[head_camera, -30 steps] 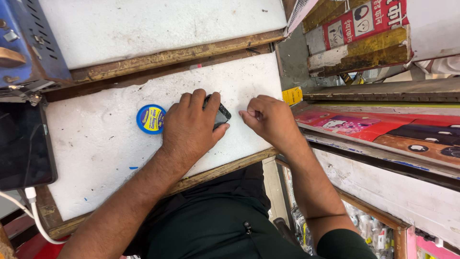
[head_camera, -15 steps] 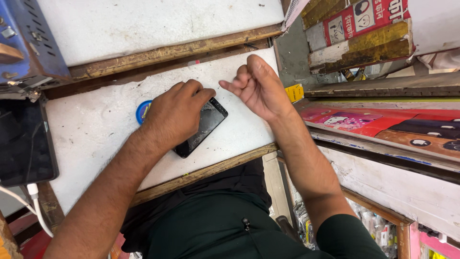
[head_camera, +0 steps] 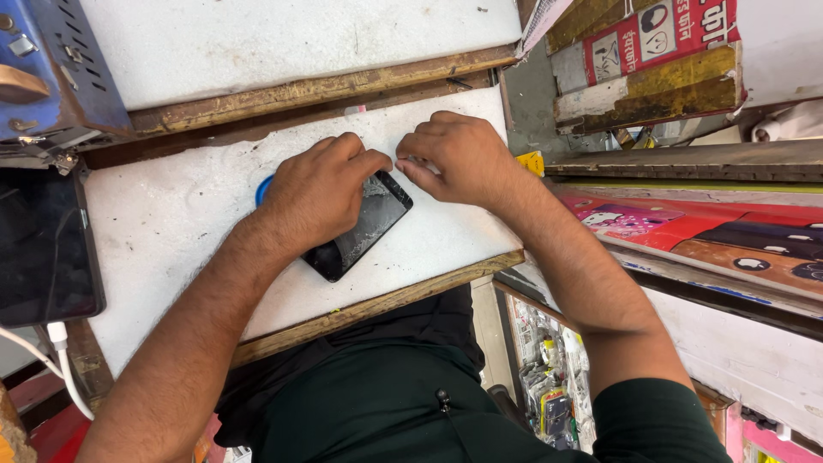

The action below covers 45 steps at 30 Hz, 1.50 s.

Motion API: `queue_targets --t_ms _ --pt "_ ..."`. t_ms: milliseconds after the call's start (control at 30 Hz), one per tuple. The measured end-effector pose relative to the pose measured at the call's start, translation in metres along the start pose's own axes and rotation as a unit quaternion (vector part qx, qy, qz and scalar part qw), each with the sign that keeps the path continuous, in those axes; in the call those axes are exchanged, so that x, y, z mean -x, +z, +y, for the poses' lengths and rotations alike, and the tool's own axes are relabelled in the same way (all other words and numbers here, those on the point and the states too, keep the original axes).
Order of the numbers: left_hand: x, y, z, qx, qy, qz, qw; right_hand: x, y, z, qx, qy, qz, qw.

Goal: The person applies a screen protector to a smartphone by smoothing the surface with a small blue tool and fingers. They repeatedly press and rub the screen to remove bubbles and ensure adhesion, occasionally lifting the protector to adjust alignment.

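Black phone (head_camera: 360, 230) is pinned flat by left hand (head_camera: 319, 190) near surface (head_camera: 171, 223) front edge; right hand (head_camera: 454, 154) fingers are pinched closed at its top corner, contents hidden. Cracked glass could splinter if pried hard.

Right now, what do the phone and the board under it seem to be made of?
Phone: probably a glossy black glass face; it reflects light and shows scuffs or cracks. The left hand rests on it.
Board: white, matt, stained top, maybe painted or laminated; its front edge shows bare worn wood.
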<state>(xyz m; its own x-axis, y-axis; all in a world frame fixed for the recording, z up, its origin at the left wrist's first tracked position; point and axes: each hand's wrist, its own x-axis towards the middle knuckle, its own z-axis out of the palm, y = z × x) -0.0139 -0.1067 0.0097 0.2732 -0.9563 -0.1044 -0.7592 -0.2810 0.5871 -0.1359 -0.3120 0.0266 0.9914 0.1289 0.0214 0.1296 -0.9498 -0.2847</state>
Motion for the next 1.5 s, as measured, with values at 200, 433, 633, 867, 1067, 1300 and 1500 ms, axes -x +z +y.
queue_targets --t_ms 200,433,633,867,1067,1300,1500 --pt "0.002 0.002 -0.005 0.025 0.015 0.012 1.000 0.008 0.009 -0.002 -0.103 0.075 -0.044 0.991" --pt "0.000 0.002 -0.006 0.013 0.007 0.002 1.000 0.034 0.014 -0.014 -0.176 0.107 0.006 0.979" --pt "-0.001 0.002 -0.005 0.006 0.017 0.010 1.000 0.045 0.015 -0.030 -0.205 0.159 0.011 0.966" --pt "-0.001 -0.002 -0.004 0.018 0.006 -0.010 1.000 0.041 0.010 -0.037 -0.217 0.209 0.058 0.952" --pt "-0.001 -0.011 -0.003 0.076 -0.022 -0.026 0.997 0.017 0.004 -0.020 -0.089 0.172 0.068 0.979" --pt "0.039 -0.005 -0.003 -0.053 -0.007 0.088 0.995 0.012 0.002 -0.023 -0.111 0.184 0.006 0.977" --pt "0.080 0.003 -0.009 -0.188 0.013 0.173 0.967 0.017 0.005 -0.028 -0.150 0.132 0.006 0.980"
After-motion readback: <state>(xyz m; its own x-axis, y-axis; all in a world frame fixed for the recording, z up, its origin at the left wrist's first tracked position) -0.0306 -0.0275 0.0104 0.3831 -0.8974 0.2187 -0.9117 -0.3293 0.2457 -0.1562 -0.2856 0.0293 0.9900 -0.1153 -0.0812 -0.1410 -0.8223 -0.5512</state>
